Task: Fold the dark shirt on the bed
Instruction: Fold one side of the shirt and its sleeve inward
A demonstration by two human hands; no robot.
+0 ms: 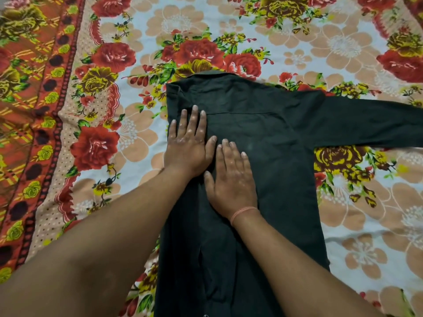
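Note:
The dark shirt (pixel 270 138) lies back-up on the bed, collar at the far end. Its left side is folded in over the body, making a straight left edge. The right sleeve (pixel 370 124) stretches out flat to the right. My left hand (pixel 187 143) presses flat on the folded part near the shoulder, fingers straight. My right hand (pixel 231 179) lies flat beside it on the shirt's middle, fingers straight, with a thin orange band at the wrist. Both forearms cover part of the shirt's lower half.
A floral bedsheet (pixel 251 26) with red roses and peach flowers covers the bed. A red and yellow border band (pixel 41 110) runs down the left side.

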